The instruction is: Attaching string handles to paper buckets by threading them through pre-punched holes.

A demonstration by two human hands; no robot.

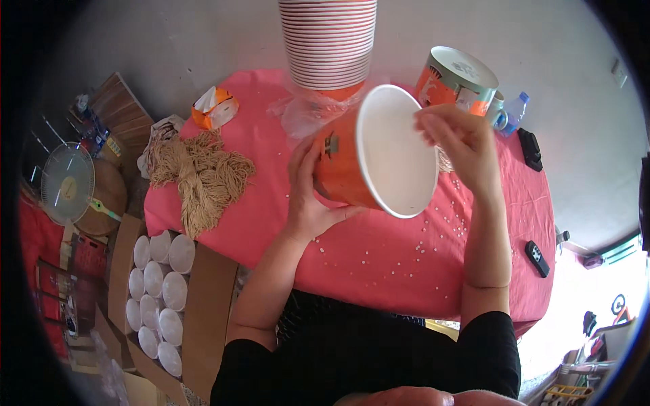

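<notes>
My left hand (306, 196) grips an orange paper bucket (338, 162) from its left side and underneath. The bucket is tipped so that its white inside and round white rim face right and toward me. Close to the rim's right edge, my right hand (460, 139) is raised with its fingers bent together in a pinch. Its fingertips are slightly blurred, and whatever they may hold cannot be made out. Beyond the bucket rises a tall stack of similar nested paper buckets (328, 47), with clear plastic film around its base.
A pink-covered table (420, 298) carries scattered small white dots, a beige string bundle (200, 176), an orange tissue pack (215, 108), a large lidded bucket (457, 78), a bottle (516, 111) and a remote control (537, 258). At lower left, a cardboard box (210, 318) holds several white cups.
</notes>
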